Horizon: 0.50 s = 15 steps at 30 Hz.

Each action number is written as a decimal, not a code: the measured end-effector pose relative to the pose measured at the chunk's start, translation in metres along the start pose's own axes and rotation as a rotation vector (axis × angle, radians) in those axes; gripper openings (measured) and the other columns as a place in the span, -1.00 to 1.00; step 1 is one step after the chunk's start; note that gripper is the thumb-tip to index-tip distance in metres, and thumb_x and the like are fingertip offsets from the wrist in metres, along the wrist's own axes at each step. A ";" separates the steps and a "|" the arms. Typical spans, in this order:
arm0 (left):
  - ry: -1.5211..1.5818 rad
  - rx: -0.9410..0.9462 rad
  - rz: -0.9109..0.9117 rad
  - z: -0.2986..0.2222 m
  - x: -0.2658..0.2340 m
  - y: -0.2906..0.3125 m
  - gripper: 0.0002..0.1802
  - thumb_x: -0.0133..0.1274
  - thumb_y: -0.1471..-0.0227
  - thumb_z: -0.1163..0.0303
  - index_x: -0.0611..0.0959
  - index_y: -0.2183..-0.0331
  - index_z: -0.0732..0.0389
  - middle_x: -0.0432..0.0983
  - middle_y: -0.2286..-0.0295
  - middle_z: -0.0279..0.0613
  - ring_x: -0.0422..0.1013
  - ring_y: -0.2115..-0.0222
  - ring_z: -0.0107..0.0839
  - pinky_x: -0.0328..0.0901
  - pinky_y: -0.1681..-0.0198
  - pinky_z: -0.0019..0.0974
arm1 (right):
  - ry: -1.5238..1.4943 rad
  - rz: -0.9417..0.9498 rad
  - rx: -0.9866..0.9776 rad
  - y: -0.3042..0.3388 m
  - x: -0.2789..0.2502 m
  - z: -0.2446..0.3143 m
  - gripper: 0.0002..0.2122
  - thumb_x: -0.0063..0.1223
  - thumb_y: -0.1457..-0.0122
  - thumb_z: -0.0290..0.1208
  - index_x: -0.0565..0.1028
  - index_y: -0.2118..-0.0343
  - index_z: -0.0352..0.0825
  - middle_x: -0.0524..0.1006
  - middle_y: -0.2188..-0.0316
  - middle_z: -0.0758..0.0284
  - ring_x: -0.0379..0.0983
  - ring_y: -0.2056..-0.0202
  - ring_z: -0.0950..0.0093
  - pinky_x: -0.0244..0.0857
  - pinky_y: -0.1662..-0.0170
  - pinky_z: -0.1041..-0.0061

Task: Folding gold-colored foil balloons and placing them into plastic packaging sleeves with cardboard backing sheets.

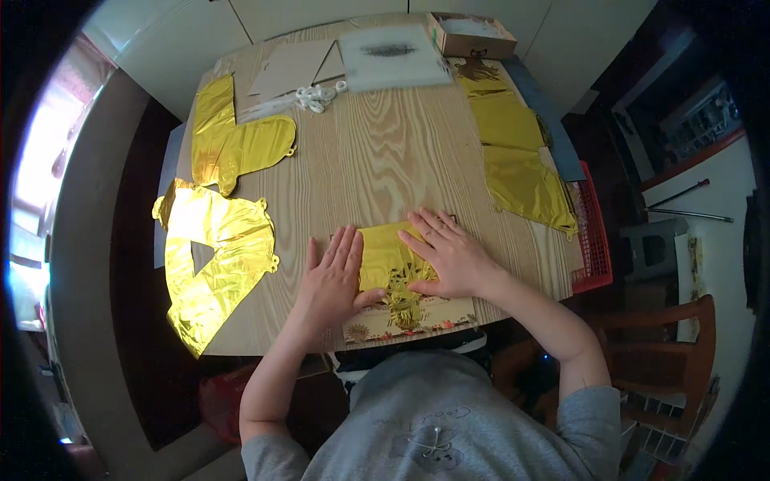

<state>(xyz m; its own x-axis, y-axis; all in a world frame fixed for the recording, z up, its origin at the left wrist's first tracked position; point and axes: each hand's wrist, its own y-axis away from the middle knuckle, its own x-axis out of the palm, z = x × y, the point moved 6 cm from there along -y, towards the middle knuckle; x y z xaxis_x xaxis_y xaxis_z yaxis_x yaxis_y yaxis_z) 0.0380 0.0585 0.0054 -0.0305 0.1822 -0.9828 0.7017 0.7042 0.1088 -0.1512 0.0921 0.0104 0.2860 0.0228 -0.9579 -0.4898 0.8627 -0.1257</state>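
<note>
A piece of gold foil (380,244), which looks like a flat foil balloon, lies near the table's front edge. Its lower part is crinkled, and beneath it is a printed cream card or sheet (453,310). My left hand (330,280) rests flat along the foil's left side, fingers stretched forward and thumb toward the middle. On the right side, my right hand (455,260) is spread over the foil, its thumb pointing inward. Neither hand grips anything. Part of the foil is hidden under my hands.
Flat gold foil balloons lie at left: one bent piece (212,136) and one with a triangular hole (241,236). Another (513,148) lies at right. Behind are white ribbon rolls (316,98), a translucent sheet (393,68) and a small box (475,46). A red basket (593,240) stands beside the table.
</note>
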 end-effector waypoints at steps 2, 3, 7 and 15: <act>0.002 -0.011 -0.040 0.000 -0.005 0.001 0.00 -0.15 -0.08 -0.26 0.11 -0.24 0.37 -0.03 -0.27 0.06 -0.12 -0.31 -0.10 -0.32 -0.28 0.26 | 0.000 0.001 -0.001 0.001 0.000 -0.001 -0.18 0.13 0.00 0.14 0.21 -0.24 -0.30 0.07 -0.29 0.01 -0.06 -0.32 0.09 -0.18 -0.34 0.09; -0.028 -0.023 -0.021 0.003 -0.006 0.000 -0.08 -0.13 -0.10 -0.18 0.16 -0.22 0.36 0.01 -0.26 0.02 -0.09 -0.30 -0.14 -0.28 -0.28 0.27 | -0.001 0.001 -0.003 0.000 0.000 -0.001 -0.18 0.12 0.00 0.15 0.21 -0.24 -0.30 0.07 -0.29 0.01 -0.06 -0.32 0.09 -0.18 -0.34 0.09; -0.048 0.080 -0.081 0.005 -0.028 -0.025 -0.38 -0.05 -0.13 0.20 0.32 -0.16 0.28 0.17 -0.21 -0.10 -0.01 -0.29 -0.23 -0.18 -0.29 0.17 | 0.028 -0.001 -0.022 0.000 0.001 -0.001 -0.20 0.03 -0.05 0.20 0.21 -0.23 -0.31 0.11 -0.27 -0.01 -0.06 -0.32 0.09 -0.22 -0.35 0.10; 0.157 0.570 -0.091 -0.026 -0.003 -0.073 -0.27 -0.22 -0.21 0.00 0.11 -0.27 0.20 0.03 -0.27 -0.16 -0.05 -0.29 -0.23 -0.21 -0.34 -0.01 | 0.052 0.186 0.076 -0.004 0.007 -0.003 -0.09 -0.03 -0.04 0.27 0.17 -0.19 -0.55 0.16 -0.22 -0.12 -0.04 -0.31 0.07 -0.29 -0.37 0.16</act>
<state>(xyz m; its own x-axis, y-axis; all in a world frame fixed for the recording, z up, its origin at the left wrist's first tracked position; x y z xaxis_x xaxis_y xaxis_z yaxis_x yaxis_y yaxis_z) -0.0317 0.0247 0.0043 -0.1824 0.2685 -0.9459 0.9614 0.2500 -0.1145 -0.1499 0.0875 0.0030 0.1522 0.1612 -0.9751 -0.4659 0.8818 0.0730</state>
